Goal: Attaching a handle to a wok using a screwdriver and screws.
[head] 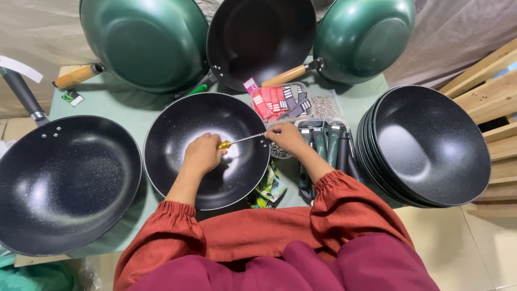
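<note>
On the far left, a large black speckled wok (64, 183) with a dark handle is lying on the green desk (129, 110). Behind it, a green wok (145, 40) with a wooden handle is leaning upside down.

In the middle, a black wok without handle (207, 151) is sitting in front of the person. The left hand (202, 155) is staying inside this wok, and its grip is clenching around the yellow handle of a screwdriver (239, 140). The metal shaft is pointing to the right, toward the rim of the wok. The right hand (287, 139) is resting at that rim, just at the tip of the screwdriver; I cannot tell if its grip is closing on something.

Behind this hand, clear trays (293, 102) are holding red and striped labels and small screws. Beside it, green and black handles (328, 145) are lying together. On the right, a stack of black woks (425, 145) is standing.
</note>
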